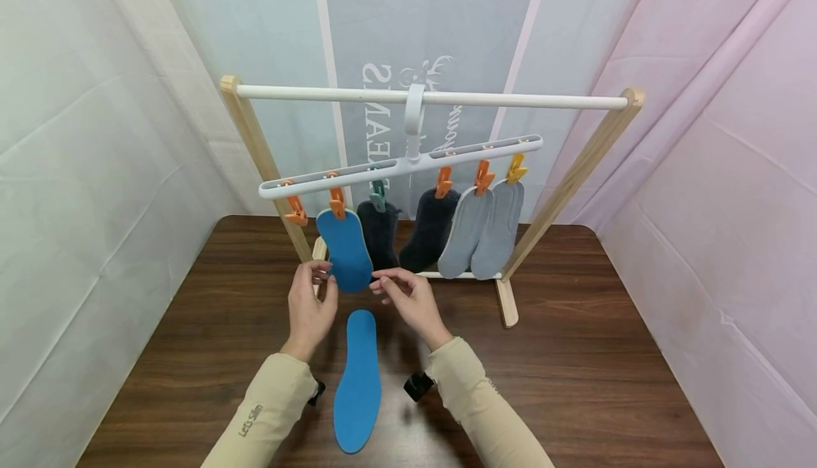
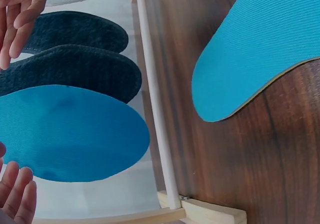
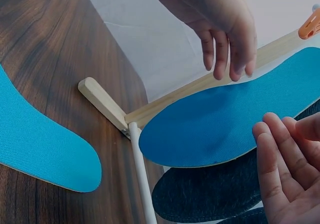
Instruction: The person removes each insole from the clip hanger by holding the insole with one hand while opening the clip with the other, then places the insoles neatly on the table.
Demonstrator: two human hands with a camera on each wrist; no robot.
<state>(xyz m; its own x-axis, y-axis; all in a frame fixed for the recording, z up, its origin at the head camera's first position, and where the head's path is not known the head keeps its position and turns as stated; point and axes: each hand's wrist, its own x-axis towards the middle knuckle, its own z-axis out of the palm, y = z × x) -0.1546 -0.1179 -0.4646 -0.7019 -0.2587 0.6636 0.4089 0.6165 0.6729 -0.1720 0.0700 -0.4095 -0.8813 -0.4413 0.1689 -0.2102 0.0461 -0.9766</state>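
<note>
A blue insole [image 1: 345, 252] hangs by its upper end from an orange clip [image 1: 337, 203] on the white hanger [image 1: 408, 165]. My left hand [image 1: 310, 306] is at the insole's left edge with loosely bent fingers. On the other side, my right hand [image 1: 410, 303] has its fingertips close to the right edge. In the right wrist view, the right hand's fingers [image 3: 272, 169] are relaxed and the insole [image 3: 210, 126] hangs between both hands. A second blue insole [image 1: 358, 383] lies on the table between my forearms.
A wooden stand with a white rod [image 1: 510, 101] carries the hanger. Two dark insoles [image 1: 430, 230] and two grey insoles [image 1: 469, 230] hang from clips to the right. One orange clip [image 1: 296, 210] at the hanger's left end holds nothing. Cloth walls surround the table [image 1: 574, 354].
</note>
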